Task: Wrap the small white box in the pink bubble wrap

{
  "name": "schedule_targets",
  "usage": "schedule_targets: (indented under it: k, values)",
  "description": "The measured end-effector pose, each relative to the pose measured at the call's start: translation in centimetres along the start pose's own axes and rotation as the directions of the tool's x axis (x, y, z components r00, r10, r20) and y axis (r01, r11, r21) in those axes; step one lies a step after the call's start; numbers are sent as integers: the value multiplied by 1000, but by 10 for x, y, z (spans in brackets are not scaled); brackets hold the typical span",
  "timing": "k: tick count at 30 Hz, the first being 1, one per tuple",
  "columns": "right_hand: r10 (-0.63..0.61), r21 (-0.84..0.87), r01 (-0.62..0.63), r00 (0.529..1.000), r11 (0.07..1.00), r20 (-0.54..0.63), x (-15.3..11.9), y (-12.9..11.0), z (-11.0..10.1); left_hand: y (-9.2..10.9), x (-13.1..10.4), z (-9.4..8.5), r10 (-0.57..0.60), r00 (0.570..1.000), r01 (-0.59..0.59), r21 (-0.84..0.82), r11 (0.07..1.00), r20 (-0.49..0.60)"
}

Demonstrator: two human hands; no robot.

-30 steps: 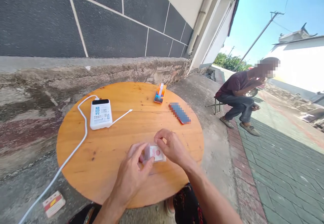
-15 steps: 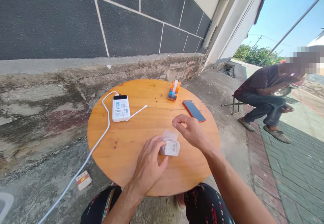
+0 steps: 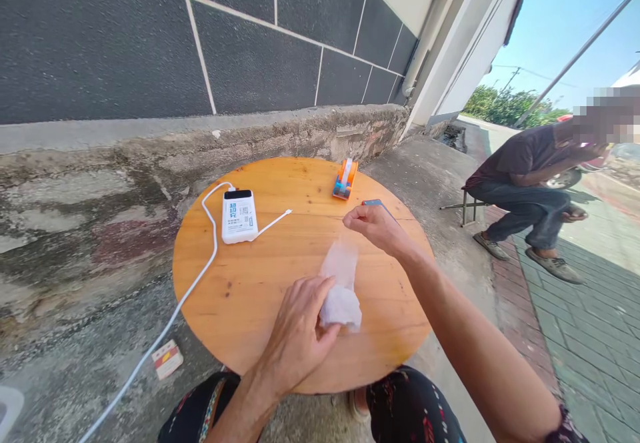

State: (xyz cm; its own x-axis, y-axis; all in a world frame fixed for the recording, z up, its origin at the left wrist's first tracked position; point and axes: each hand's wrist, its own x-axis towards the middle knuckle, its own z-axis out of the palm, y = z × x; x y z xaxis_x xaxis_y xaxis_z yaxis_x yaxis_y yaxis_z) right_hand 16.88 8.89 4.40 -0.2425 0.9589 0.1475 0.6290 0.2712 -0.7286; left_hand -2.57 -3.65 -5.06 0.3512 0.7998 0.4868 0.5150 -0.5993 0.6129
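A small bundle in whitish, see-through wrap (image 3: 340,306) rests near the front of the round wooden table (image 3: 280,256). My left hand (image 3: 306,319) grips its left side between thumb and fingers. From the bundle a translucent strip (image 3: 341,263) runs away from me, its far end blurred. My right hand (image 3: 375,226) is above the table with its fingers pinched together, just beyond the strip; whether the fingertips hold anything is too small to tell. Beneath and behind that hand, a phone (image 3: 373,202) is mostly covered.
An orange tape dispenser (image 3: 345,179) stands at the table's back. At the left lies a white power bank (image 3: 239,217) with a white cable (image 3: 200,275) trailing off the table. A small box (image 3: 167,359) is on the ground. To the right, a person (image 3: 535,169) sits on a stool.
My right hand has moved slightly away from me and now covers most of the phone. The strip stretches longer from the bundle, whose printed label no longer shows.
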Motion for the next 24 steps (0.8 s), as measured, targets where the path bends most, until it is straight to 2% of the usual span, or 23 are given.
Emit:
schedule_targets:
  k: [12, 16, 19, 21, 24]
  values:
    - [76, -55, -72, 995, 996, 70, 28, 14, 7, -4, -2, 2, 38, 999, -39, 59, 998, 15]
    - [78, -110, -83, 996, 990, -46, 20, 11, 6, -3, -1, 1, 29, 1000, -29, 57, 998, 8]
    - [25, -143, -43, 991, 989, -131, -2, 1, 2, -3, -1, 1, 20, 1000, -21, 53, 998, 9]
    - [-21, -189, 11, 999, 982, -47, -23, -9, 2, -3, 0, 1, 15, 1000, -15, 43, 999, 13]
    - [-10, -326, 87, 972, 941, 233, -55, -21, 6, -4, 0, 1, 5, 1000, -5, 35, 999, 10]
